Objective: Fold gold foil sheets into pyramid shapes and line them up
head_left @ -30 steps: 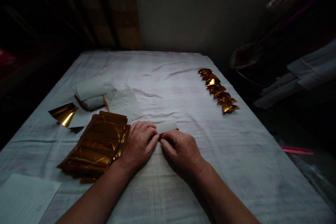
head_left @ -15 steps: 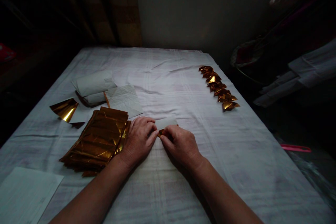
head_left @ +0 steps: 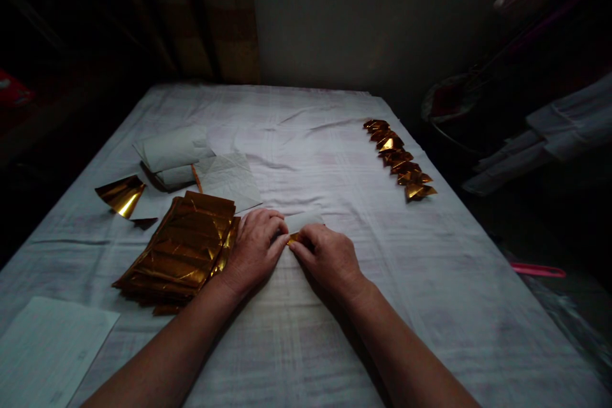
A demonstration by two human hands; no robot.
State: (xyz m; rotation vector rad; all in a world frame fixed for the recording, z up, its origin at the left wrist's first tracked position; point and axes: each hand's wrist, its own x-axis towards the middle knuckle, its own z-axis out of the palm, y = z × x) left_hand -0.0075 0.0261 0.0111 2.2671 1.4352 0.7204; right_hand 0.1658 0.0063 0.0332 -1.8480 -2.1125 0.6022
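Between my hands lies a sheet of gold foil paper (head_left: 303,220), pale back upward, with a narrow gold strip folded over along its near edge. My left hand (head_left: 258,242) pinches that edge with thumb and fingers, and my right hand (head_left: 329,255) grips it just beside, the thumbs almost meeting. Fingers cover much of the sheet. Left of my left hand, and close against it, sits a thick stack of gold foil sheets (head_left: 184,245). A row of folded gold foil pieces (head_left: 396,156) runs along the right side of the table.
Pale wrapping paper (head_left: 172,146) and a curled gold foil piece (head_left: 123,196) lie behind the stack. A white sheet (head_left: 52,347) is at the near left. Plaid cloth covers the table (head_left: 430,306). A pink strip (head_left: 538,269) shows beyond its right edge.
Both hands stay at the same spot on the sheet, with only a slight shift of the fingers along the folded edge. The whole view has moved a little.
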